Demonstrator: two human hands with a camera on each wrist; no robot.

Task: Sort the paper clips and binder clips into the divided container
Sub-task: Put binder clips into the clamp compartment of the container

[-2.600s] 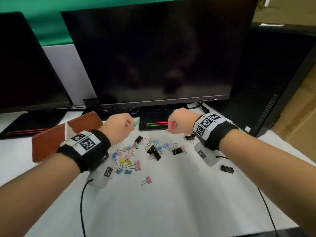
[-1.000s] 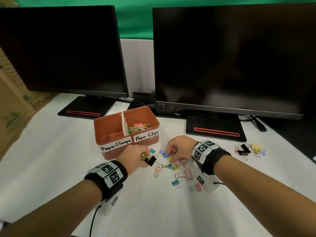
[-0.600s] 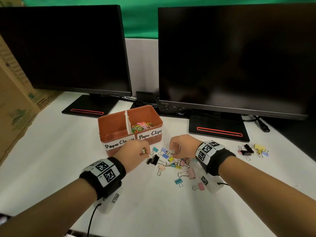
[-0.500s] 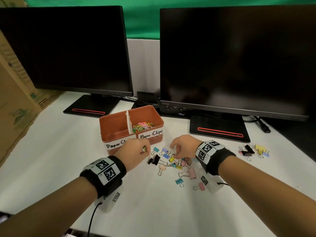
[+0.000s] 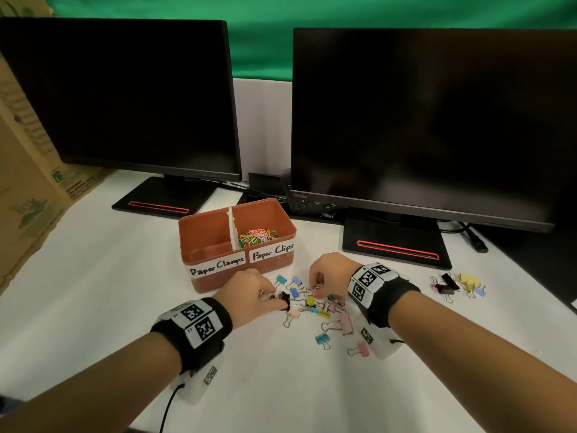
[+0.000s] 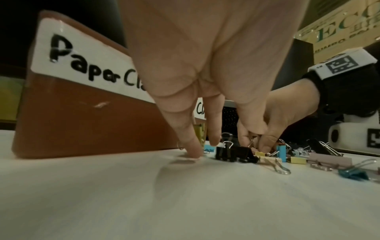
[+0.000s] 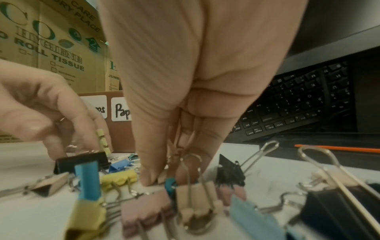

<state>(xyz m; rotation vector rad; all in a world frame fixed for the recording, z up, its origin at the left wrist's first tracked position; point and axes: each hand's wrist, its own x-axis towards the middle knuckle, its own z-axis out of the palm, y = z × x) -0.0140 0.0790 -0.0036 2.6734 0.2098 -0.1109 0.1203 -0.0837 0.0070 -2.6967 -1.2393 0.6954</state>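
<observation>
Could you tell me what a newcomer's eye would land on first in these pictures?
Probably the two hands, left hand and right hand, picking among the scatter of colourful binder clips on the white table. Just behind them stands the brown container, labelled Paper Clamps and Paper Clips, with bright paper clips in its right half. Two dark monitors loom behind.

You wear a black band point(image 5: 199, 331) on your left wrist and another point(image 5: 385, 295) on your right, each topped with white panels printed with black square tags. A white camera block point(image 5: 199, 384) hangs under each band, also tagged; a black cable point(image 5: 167, 407) trails from the left one. Your forearms are bare.
</observation>
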